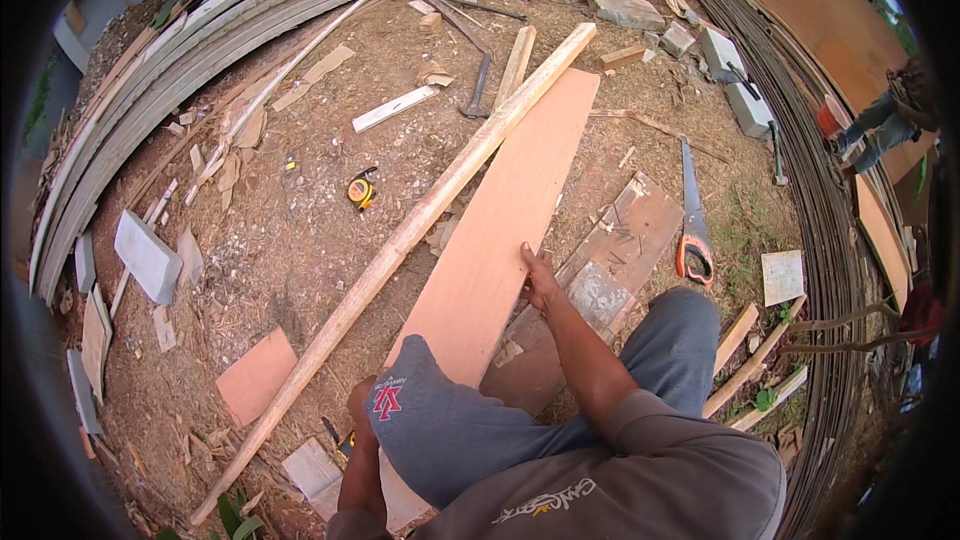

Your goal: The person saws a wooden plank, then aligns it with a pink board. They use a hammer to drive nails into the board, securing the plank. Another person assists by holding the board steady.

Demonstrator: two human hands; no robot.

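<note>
A long strip of plywood slants away from me, its near part passing under my bent left knee. My right hand grips its right edge, with a fingertip showing on the top face. Beside my knee is my left hand; its fingers are mostly hidden, so its hold cannot be made out. A long wooden beam runs along the plywood's left side, overlapping its far end. Below the right edge lies a worn, stained board with several nails on it.
A handsaw with an orange handle lies at right. A yellow tape measure and a hammer rest on the ground. Concrete blocks, stacked planks and long rods border the area. Another person stands far right.
</note>
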